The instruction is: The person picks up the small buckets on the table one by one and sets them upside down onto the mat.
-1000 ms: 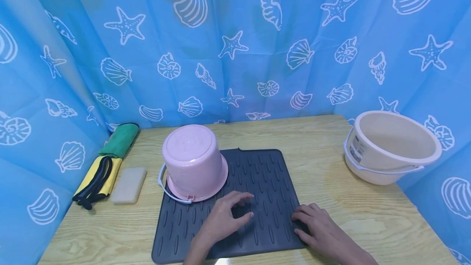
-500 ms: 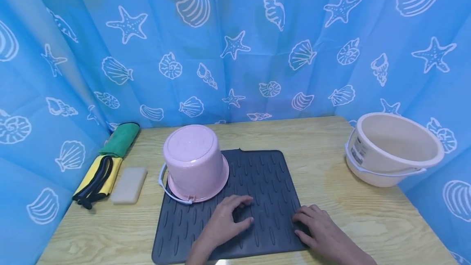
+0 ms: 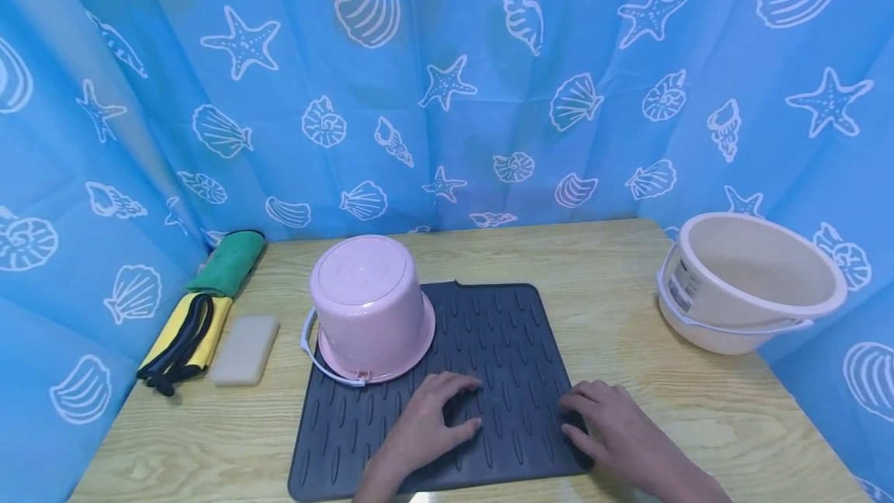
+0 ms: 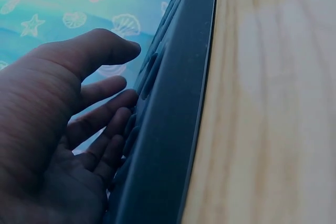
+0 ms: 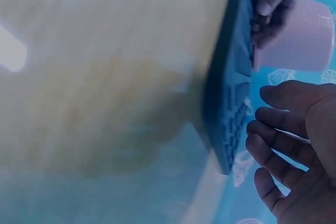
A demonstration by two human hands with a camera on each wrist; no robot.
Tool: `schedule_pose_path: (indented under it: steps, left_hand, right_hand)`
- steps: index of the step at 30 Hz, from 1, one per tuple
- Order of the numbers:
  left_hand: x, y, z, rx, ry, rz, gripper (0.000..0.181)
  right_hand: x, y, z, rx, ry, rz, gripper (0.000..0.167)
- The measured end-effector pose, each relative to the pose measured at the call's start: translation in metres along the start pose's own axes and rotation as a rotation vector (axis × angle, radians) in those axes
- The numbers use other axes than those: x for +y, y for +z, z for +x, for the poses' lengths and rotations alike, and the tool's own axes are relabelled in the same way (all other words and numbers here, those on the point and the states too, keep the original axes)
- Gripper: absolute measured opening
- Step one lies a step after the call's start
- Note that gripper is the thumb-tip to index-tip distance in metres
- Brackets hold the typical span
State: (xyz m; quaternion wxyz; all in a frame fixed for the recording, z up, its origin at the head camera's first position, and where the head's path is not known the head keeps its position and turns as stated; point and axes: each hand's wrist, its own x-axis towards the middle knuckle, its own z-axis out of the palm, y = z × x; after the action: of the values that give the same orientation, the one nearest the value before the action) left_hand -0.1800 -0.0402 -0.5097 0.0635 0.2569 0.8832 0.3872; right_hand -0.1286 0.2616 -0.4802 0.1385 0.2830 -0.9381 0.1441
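A dark ribbed mat (image 3: 517, 348) lies on the table, with an upside-down pink bucket (image 3: 366, 309) on its back left part. My left hand (image 3: 426, 425) rests on the mat in front of the bucket, thumb and fingers loosely bent and apart, holding nothing. At the mat's right edge is my right hand (image 3: 618, 433), its fingers relaxed and nothing in them. In the left wrist view the left fingertips (image 4: 128, 98) are against the mat's surface. The right wrist view shows the right hand (image 5: 304, 150) beside the mat (image 5: 228, 93), thumb apart from the fingers.
A cream bucket (image 3: 757, 278) with a handle stands upright at the right. On the left lie a green cloth (image 3: 229, 264), a yellow and black cloth (image 3: 185, 340) and a pale sponge-like block (image 3: 244, 350). A blue shell-patterned curtain (image 3: 475, 130) surrounds the wooden table (image 3: 642, 379).
My right hand has shifted slightly right and up at the mat's edge. The left hand has dropped a little. The buckets and cloths stay in place.
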Motion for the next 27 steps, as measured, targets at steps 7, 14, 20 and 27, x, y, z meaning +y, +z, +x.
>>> schedule_pose_path:
  steps: [7,14,20,27]
  left_hand:
    - [0.001,-0.001,0.0,0.004,0.016,0.019,0.038]
    - [-0.002,0.0,-0.002,0.02,0.044,0.048,0.035]
    - [-0.003,0.0,-0.002,0.003,0.01,0.048,0.035]
    - [-0.001,0.003,0.0,0.003,0.026,0.05,0.033]
  right_hand:
    - [0.008,-0.024,0.011,0.064,-0.006,-0.046,0.026]
    - [0.021,-0.054,0.023,0.098,0.01,-0.08,0.025]
    - [0.043,-0.075,0.029,0.143,-0.025,-0.106,0.029]
    - [0.07,-0.096,0.031,0.191,-0.03,-0.159,0.031]
